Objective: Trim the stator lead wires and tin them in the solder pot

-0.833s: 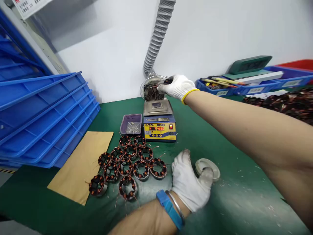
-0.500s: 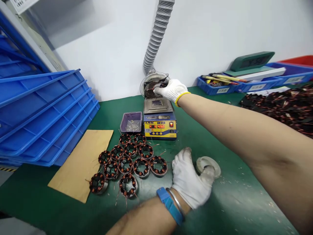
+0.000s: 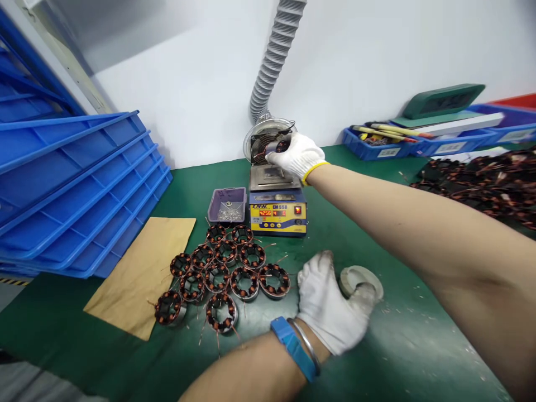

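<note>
My right hand point(image 3: 297, 154), in a white glove, reaches far forward and is closed on a copper-wound stator point(image 3: 280, 146), holding it above the metal top of a blue and yellow solder pot point(image 3: 276, 209). My left hand point(image 3: 330, 304), gloved too, rests on the green mat with its fingers curled on a round white dish point(image 3: 362, 276). To the left of that hand several finished stators point(image 3: 228, 273) lie grouped on the mat.
A small fan point(image 3: 264, 139) and a grey ribbed hose point(image 3: 274, 53) stand behind the solder pot. A purple tray point(image 3: 228, 204) of small parts and a brown sheet point(image 3: 142, 273) lie left. Stacked blue crates point(image 3: 71, 184) fill the left. A heap of stators point(image 3: 486, 181) and blue bins point(image 3: 419, 142) sit right.
My right hand has stayed above the solder pot with the stator, shifting only slightly. My left hand remains on the white dish. The view has moved a little.
</note>
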Motion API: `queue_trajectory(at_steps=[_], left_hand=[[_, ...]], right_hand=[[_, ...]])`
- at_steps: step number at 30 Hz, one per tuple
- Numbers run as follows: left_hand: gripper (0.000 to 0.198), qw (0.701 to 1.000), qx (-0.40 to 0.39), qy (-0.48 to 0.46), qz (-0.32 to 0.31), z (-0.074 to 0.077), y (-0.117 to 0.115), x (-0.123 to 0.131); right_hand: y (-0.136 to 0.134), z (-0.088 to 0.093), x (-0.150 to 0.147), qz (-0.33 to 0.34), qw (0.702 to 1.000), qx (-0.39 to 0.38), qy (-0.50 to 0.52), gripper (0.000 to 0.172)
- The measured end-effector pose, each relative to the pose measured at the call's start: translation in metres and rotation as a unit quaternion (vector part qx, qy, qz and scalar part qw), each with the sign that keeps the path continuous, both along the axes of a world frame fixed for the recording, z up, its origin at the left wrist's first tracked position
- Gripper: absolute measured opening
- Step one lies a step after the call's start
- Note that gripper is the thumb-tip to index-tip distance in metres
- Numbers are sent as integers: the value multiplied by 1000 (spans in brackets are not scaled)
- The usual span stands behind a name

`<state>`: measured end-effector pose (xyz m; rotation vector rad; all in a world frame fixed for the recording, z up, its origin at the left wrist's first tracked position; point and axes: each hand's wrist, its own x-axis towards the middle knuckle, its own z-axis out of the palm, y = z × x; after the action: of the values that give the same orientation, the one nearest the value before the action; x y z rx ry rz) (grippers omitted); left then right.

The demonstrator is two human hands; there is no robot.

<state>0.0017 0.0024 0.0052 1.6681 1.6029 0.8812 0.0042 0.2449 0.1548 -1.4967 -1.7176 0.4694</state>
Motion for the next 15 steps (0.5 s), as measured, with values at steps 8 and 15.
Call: queue_trajectory(at_steps=[8,15], left_hand=[[78,1000,11,8,2,-3,0,0],[78,1000,12,-6,7,-4,1,1]], right_hand=[[-7,16,6,-48,995,-79,33,48],[-13,10,6,-49,988,-128,71,58]])
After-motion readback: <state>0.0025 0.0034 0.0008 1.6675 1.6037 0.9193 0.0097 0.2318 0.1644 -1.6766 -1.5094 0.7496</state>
